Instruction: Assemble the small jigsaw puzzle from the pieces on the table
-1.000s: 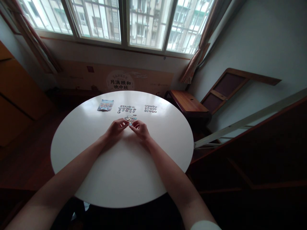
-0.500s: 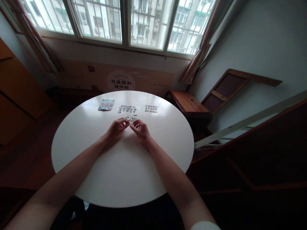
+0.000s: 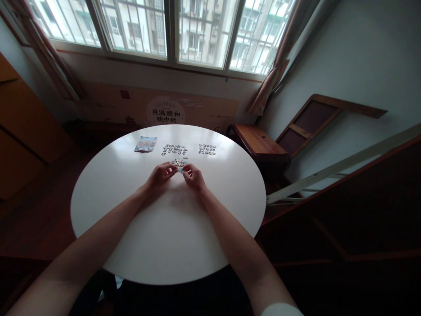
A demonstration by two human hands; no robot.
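Observation:
Both my hands rest on a round white table [image 3: 164, 237], fingertips meeting at a small cluster of joined puzzle pieces [image 3: 179, 163]. My left hand [image 3: 160, 174] is curled, its thumb and forefinger pinched at the cluster's near edge. My right hand [image 3: 193, 176] is also curled, with its fingers pinched on a small bluish piece against the cluster. Farther back lie two groups of loose puzzle pieces, one in the middle [image 3: 174, 150] and one to the right [image 3: 207, 149].
A small picture packet [image 3: 145, 144] lies at the table's far left. A wooden bench [image 3: 258, 140] and a leaning wooden frame [image 3: 312, 118] stand to the right. Windows with curtains and a printed cardboard panel [image 3: 164, 112] are beyond the table.
My right hand has crept slightly forward and left, closer to the cluster. The left hand has barely moved.

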